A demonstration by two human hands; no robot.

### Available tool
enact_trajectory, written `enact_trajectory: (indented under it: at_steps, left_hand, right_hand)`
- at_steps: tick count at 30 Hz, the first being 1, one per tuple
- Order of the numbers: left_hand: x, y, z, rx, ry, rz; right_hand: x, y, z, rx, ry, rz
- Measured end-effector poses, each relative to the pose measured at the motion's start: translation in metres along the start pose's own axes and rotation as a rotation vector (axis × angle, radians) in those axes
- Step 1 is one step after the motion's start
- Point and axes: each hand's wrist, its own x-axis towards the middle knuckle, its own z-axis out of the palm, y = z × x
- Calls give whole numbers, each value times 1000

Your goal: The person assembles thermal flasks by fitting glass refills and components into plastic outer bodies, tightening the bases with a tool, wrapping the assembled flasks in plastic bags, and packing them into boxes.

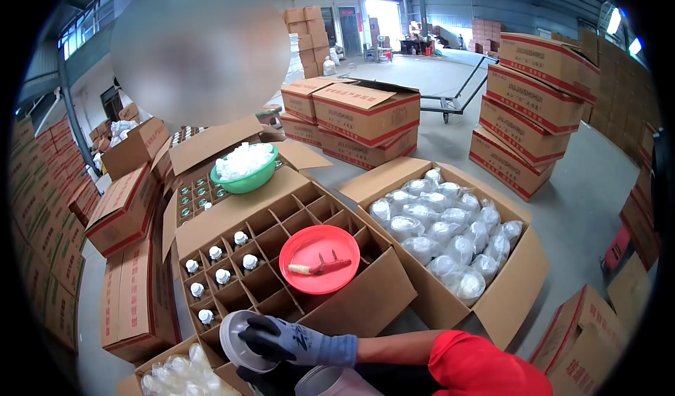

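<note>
My right hand (299,341), in a grey-blue glove with dark fingers, reaches across the lower middle. Its fingers close on a round, translucent plastic tub (238,338). Below it is a dark shape, perhaps my left hand (271,380) in a black glove; its fingers are hard to make out. A second clear plastic container (334,382) shows at the bottom edge. Just beyond stands a carton with cardboard dividers (278,252), where several white-capped bottles (223,276) sit upright. On the dividers rests a red basin (309,240) holding a tool with a pale handle and two prongs (320,266).
An open carton (517,312) at right holds several wrapped clear items (460,252). A green bowl (247,179) of white pieces (246,158) rests on another divided carton. Stacked boxes (534,108) and a trolley (457,104) stand behind; a bag of clear items (183,375) lies lower left.
</note>
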Motion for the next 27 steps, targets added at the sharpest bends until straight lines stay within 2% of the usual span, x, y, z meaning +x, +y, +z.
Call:
enact_trajectory:
  at_steps: [1,3,4,7,8,10,12,13,14,15,17,19,20,21,22,23,25,26,27]
  left_hand:
    - [-10,-3,-6,53,2,57]
    - [-26,3,-5,709,113,260]
    - [-33,6,-3,888,125,318]
    - [-37,16,2,1088,-3,330]
    - [-34,18,1,1094,-22,318]
    - [-27,20,0,1049,-27,278]
    - [-16,22,0,889,9,217]
    - [-11,22,0,759,36,172]
    - [-5,22,-1,614,62,120]
    - [-1,21,-2,458,82,72]
    - [2,19,-5,169,105,-35]
    - [-6,16,-9,-89,114,-134]
    - [-12,14,-11,-188,118,-169]
    - [-24,14,-16,-220,123,-189]
    - [-31,12,-17,-259,123,-210]
    - [-36,12,-18,-85,149,-147]
    - [-46,18,-17,686,244,14]
    - [-37,31,4,1023,114,189]
    - [-26,42,22,1354,-29,361]
  right_hand:
    - [0,-7,1,191,0,207]
    - [-7,36,26,1025,3,537]
    - [-7,23,19,1285,-41,554]
    - [-13,4,-8,1403,-158,404]
    - [-9,-10,-16,1468,-228,501]
    - [-6,3,-3,1875,-277,743]
    - [-9,27,4,983,-157,699]
    - [-13,44,12,376,-236,213]
    - [2,22,2,-293,-42,-182]
    - [1,-9,-12,281,-74,318]
    - [6,-7,-17,-106,17,-90]
    - [11,6,-14,-266,-125,-367]
    - [9,13,-12,-490,-231,-436]
    - [11,13,-10,-522,-157,-471]
    - [10,13,-3,-302,-140,-321]
    - [14,10,-1,-100,-134,-168]
    - [15,-15,-5,500,-98,346]
    - [4,10,7,304,-42,162]
    - [-4,19,8,343,-71,169]
